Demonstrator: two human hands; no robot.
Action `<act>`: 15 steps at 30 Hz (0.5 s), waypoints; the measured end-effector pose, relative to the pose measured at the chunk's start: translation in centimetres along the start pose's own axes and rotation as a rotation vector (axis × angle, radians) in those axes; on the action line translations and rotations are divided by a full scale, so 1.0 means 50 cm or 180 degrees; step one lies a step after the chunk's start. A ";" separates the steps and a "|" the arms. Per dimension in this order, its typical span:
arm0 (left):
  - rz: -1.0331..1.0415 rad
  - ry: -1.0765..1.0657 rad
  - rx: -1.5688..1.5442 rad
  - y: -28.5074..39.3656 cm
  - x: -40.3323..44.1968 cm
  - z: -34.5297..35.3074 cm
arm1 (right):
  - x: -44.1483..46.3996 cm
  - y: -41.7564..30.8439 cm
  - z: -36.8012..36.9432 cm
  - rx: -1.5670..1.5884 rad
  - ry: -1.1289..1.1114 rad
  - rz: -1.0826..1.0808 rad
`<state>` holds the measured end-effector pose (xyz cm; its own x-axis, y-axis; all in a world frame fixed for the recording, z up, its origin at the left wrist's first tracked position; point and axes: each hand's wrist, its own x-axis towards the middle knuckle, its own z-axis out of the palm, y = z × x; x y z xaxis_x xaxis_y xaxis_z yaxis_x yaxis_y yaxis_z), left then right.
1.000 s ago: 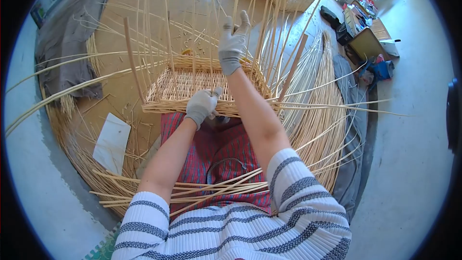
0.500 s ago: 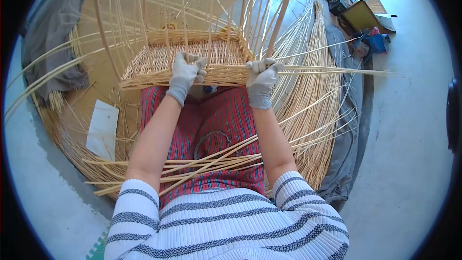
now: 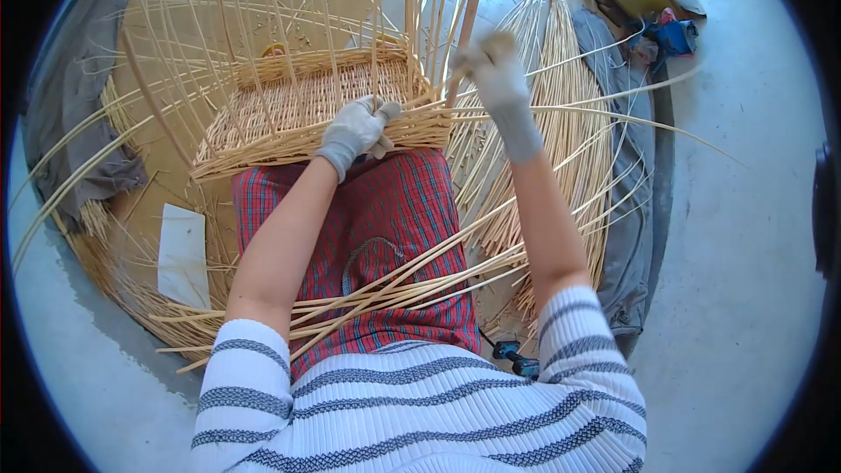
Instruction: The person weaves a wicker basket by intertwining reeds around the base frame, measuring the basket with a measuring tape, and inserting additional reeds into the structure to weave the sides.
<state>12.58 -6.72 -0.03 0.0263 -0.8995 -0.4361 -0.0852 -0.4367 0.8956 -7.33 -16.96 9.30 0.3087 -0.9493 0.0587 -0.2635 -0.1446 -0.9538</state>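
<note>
A partly woven wicker basket (image 3: 324, 92) rests tilted over my knees, its low walls woven and its tall stakes standing up. My left hand (image 3: 357, 130), in a pale work glove, is closed on the near wall, right of its middle. My right hand (image 3: 495, 79), gloved too, is lifted beyond the basket's right corner, beside a thick flat stake (image 3: 467, 22). Motion smears its fingers, so whether they hold anything is unclear. Long loose canes (image 3: 604, 111) run out to the right from that corner.
Several cut canes (image 3: 385, 298) lie across my lap on a red plaid cloth (image 3: 403, 201). A large bundle of canes (image 3: 569, 140) spreads on a grey cloth at right. A white sheet (image 3: 182, 254) lies at left. A blue and black tool (image 3: 515, 357) sits by my right elbow.
My right hand has left the near right corner and moved up and away. My left hand has slid right along the near wall. The basket sits slightly further left.
</note>
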 end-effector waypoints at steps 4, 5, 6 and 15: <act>-0.0128 0.0609 0.0860 0.014 0.000 0.009 | 0.203 -0.039 0.181 -0.2136 0.0351 -0.2457; -0.0180 0.0663 0.0870 0.013 0.011 0.006 | 0.256 -0.024 0.216 -0.1776 0.0781 -0.2666; -0.0248 0.0716 0.0879 0.031 0.004 0.001 | 0.275 -0.041 0.249 -0.1389 0.1191 -0.2847; -0.0346 0.0639 0.0326 0.033 0.005 0.005 | 0.052 0.199 0.047 0.2497 0.1253 -0.2258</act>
<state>12.19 -7.67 1.30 0.2372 -0.8365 -0.4940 -0.1713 -0.5366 0.8263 -7.00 -20.21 -0.75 -0.1859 -0.7643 0.6176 0.5467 -0.6027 -0.5813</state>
